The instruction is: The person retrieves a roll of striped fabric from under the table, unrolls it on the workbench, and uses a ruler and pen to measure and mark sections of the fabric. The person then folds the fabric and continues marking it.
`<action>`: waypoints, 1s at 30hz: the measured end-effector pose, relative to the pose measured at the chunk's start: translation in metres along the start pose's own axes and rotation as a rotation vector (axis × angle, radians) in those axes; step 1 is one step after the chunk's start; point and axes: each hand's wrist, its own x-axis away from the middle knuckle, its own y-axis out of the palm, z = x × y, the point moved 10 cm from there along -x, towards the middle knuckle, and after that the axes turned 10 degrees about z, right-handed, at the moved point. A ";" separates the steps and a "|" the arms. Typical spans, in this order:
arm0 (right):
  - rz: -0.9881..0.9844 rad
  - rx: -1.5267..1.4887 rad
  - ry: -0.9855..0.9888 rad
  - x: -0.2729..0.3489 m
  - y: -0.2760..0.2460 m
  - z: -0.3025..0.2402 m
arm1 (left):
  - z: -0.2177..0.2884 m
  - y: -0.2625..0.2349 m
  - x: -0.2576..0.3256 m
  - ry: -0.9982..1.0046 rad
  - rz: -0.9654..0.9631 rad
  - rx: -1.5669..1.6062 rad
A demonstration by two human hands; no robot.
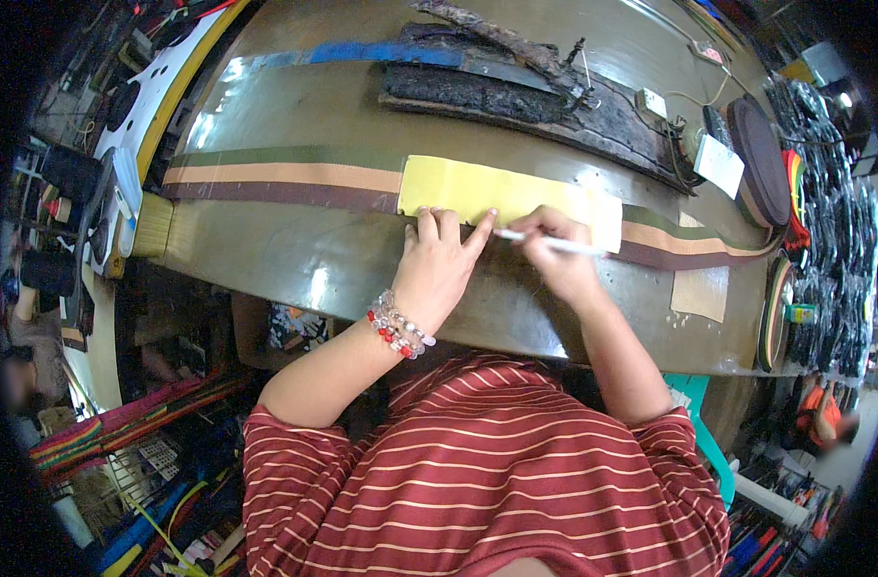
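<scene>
A long webbing strap (285, 175), striped green, tan and dark brown, runs across the glossy table (256, 236). On top of it lies a yellow rectangular sheet (468, 183), hiding the strap's middle. My left hand (437, 269), with bead bracelets at the wrist, presses its spread fingertips along the sheet's lower edge and holds nothing. Just right of it, my right hand (562, 258) grips a white pen (579, 248), slightly blurred. The pen's tip points left, at the sheet's near edge by my left index finger; whether it touches is too small to tell.
Beyond the sheet lies a dark, worn board (487, 104) with a rough bar (492, 37) across it. To the right are a large coil of dark webbing (758, 163), a white paper (718, 167) and a tan card (700, 291). Stacked black bundles (823, 231) stand farther right.
</scene>
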 end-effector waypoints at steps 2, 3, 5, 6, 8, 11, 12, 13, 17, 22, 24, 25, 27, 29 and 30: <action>0.131 -0.104 -0.019 -0.006 -0.034 0.001 | 0.002 0.002 -0.004 0.002 -0.041 -0.039; 0.177 -0.075 -0.002 -0.007 -0.049 0.005 | 0.002 0.004 -0.006 -0.004 -0.064 -0.061; 0.212 -0.001 0.007 -0.006 -0.064 0.011 | 0.005 0.008 -0.008 0.016 -0.103 -0.066; 0.218 0.051 0.005 -0.004 -0.065 0.014 | 0.005 0.011 -0.011 0.021 -0.117 -0.060; 0.234 0.163 -0.051 -0.001 -0.065 0.014 | 0.022 -0.005 -0.021 0.184 0.077 0.004; 0.193 0.329 -0.313 0.004 -0.056 -0.006 | 0.039 -0.006 -0.035 0.329 0.122 0.116; 0.201 0.256 -0.173 0.001 -0.063 0.007 | 0.046 0.005 -0.039 0.377 0.012 0.125; 0.166 0.185 -0.052 -0.001 -0.065 0.019 | 0.047 0.012 -0.044 0.370 -0.056 0.133; 0.289 0.029 0.067 -0.001 -0.103 0.027 | 0.056 0.024 -0.060 0.326 -0.202 0.119; 0.264 0.345 -0.217 0.013 -0.104 0.005 | 0.069 0.020 -0.069 0.223 -0.094 0.004; 0.214 0.370 -0.249 0.012 -0.106 0.008 | 0.073 0.025 -0.069 0.205 -0.119 -0.067; 0.290 0.157 -0.080 0.006 -0.126 0.025 | 0.075 0.027 -0.069 0.204 -0.126 -0.098; 0.480 -0.005 0.102 0.001 -0.161 0.048 | 0.077 0.032 -0.070 0.198 -0.150 -0.155; 0.457 0.031 0.050 -0.006 -0.165 0.048 | 0.081 0.034 -0.071 0.235 -0.157 -0.213; 0.494 0.111 0.122 -0.004 -0.169 0.056 | 0.083 0.034 -0.072 0.257 -0.155 -0.243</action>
